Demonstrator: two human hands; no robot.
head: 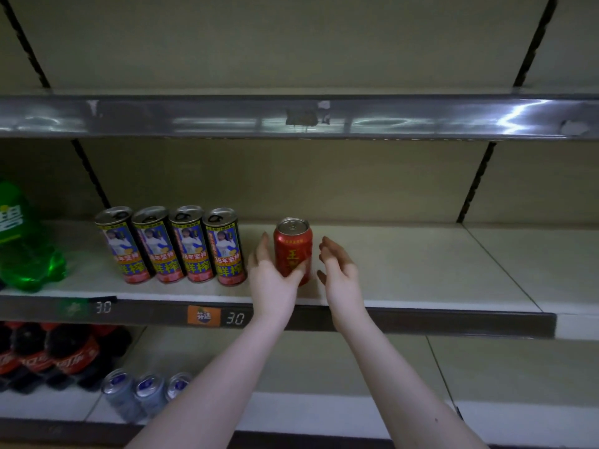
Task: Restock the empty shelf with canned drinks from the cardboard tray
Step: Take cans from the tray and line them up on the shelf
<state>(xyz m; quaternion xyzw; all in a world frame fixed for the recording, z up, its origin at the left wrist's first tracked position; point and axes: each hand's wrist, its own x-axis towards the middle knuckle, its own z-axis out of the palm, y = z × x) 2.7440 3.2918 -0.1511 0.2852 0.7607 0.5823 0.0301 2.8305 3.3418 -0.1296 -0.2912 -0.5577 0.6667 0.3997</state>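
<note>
A red drink can (292, 246) stands upright on the middle shelf (421, 286), just right of a row of several tall blue-and-yellow cans (191, 244). My left hand (272, 280) is at the red can's left side with its fingers straight and its thumb lying across the can's lower front. My right hand (338, 267) hovers a little to the right of the can, fingers relaxed, touching nothing. No cardboard tray is in view.
A green soda bottle (22, 241) stands at the far left of the same shelf. Below are cola bottles (48, 354) and silver cans (142, 392). A metal-edged upper shelf (291, 116) overhangs. Bare shelf board stretches to the right of the red can.
</note>
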